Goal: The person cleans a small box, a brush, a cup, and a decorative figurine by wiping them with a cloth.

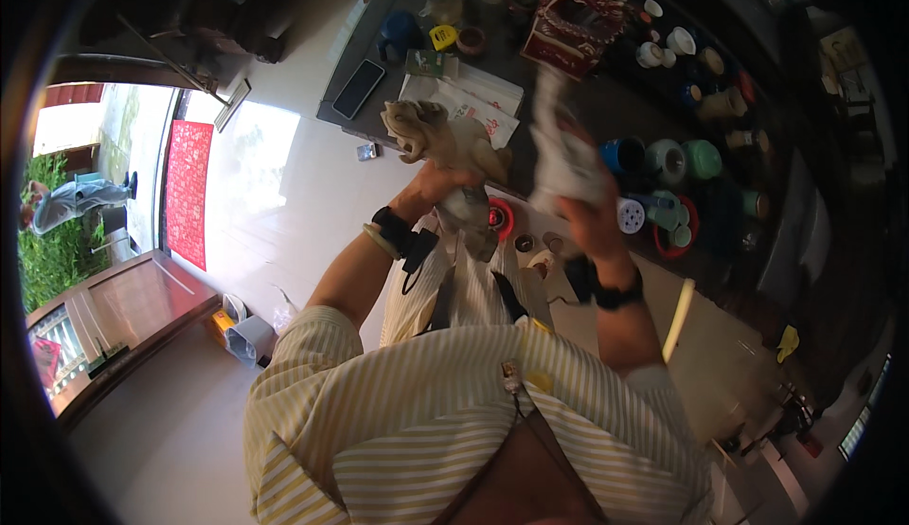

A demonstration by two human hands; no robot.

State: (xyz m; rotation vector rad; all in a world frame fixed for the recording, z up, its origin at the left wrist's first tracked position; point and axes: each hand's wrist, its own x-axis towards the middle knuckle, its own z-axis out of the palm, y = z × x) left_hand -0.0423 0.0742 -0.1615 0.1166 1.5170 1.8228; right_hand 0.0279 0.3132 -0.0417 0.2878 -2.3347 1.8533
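Observation:
My left hand (449,183) grips a carved stone animal figurine (419,131) around its middle, above my lap. The beast's head points to the upper left, and its lower part hangs down between my knees. Held up to the right of it, my right hand (593,223) clutches a whitish cloth (564,159), blurred by motion. The cloth is apart from the figurine. Beyond both hands stretches a dark table (497,163), where papers (472,102) and a dark smartphone (359,90) lie near the edge.
A red dragon-like ornament (579,28) stands farther back, near a yellow tape measure (443,37). Cups, including a green one (701,159), crowd the right side. Below the table edge sits a red round object (500,218). At left, a bin (250,340) stands indoors and a person (78,202) is outside.

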